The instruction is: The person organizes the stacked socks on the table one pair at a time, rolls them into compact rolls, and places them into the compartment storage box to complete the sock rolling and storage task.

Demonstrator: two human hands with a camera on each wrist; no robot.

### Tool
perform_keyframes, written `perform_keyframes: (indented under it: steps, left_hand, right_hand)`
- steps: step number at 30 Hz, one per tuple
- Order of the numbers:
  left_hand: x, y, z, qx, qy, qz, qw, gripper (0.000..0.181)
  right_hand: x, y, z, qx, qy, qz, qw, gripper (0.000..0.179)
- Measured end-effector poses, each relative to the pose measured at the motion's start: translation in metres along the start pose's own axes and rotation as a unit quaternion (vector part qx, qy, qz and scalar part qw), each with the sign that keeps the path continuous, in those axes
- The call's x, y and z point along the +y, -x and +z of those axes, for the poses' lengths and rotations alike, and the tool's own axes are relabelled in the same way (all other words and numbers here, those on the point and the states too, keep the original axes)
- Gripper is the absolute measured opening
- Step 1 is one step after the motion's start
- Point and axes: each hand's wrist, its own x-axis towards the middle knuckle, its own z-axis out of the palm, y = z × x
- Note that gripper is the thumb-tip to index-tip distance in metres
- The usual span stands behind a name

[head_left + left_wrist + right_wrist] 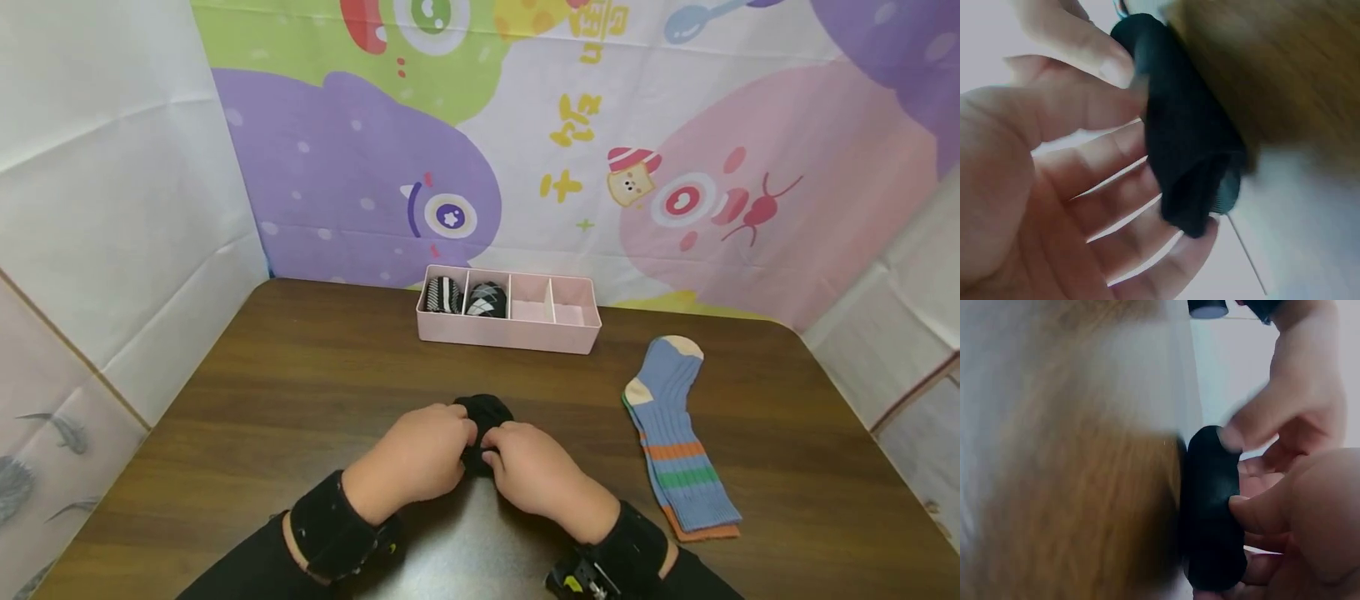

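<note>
Both hands work on a black rolled-up sock (486, 410) low over the middle of the wooden table. My left hand (420, 450) grips its left end; in the left wrist view the thumb lies on the roll (1185, 119) and the fingers reach round beneath. At the other end my right hand (536, 471) pinches the fabric, its thumb pressed on the side of the roll (1213, 506) in the right wrist view. An open fold shows at one end of the roll in the left wrist view.
A pink divided box (510, 332) stands at the back. Its two left compartments hold a striped rolled sock (444, 295) and a diamond-patterned one (487, 300). Blue socks (678, 433) with orange and green stripes lie flat on the right. A cartoon cloth (555, 242) hangs behind the table.
</note>
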Motion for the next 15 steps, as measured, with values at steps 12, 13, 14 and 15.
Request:
perform_keyframes:
  steps: [12, 13, 14, 15]
  left_hand:
    - [0.002, -0.001, 0.004, -0.018, 0.024, 0.007, 0.9995, 0.02]
    - [0.001, -0.002, 0.004, -0.015, 0.022, 0.007, 0.9996, 0.019]
    - [0.0, -0.003, 0.005, -0.011, 0.022, 0.009, 0.9997, 0.017]
    - [-0.001, -0.003, 0.006, -0.006, 0.023, 0.01, 0.9997, 0.015]
  right_hand:
    - [-0.002, 0.003, -0.008, 0.022, 0.011, -0.02, 0.9995, 0.007]
    - [-0.004, 0.004, -0.009, 0.032, 0.034, -0.029, 0.9985, 0.009]
    - [-0.006, 0.005, -0.01, 0.04, 0.056, -0.036, 0.997, 0.011]
    - [-0.007, 0.006, -0.011, 0.045, 0.079, -0.044, 0.9949, 0.013]
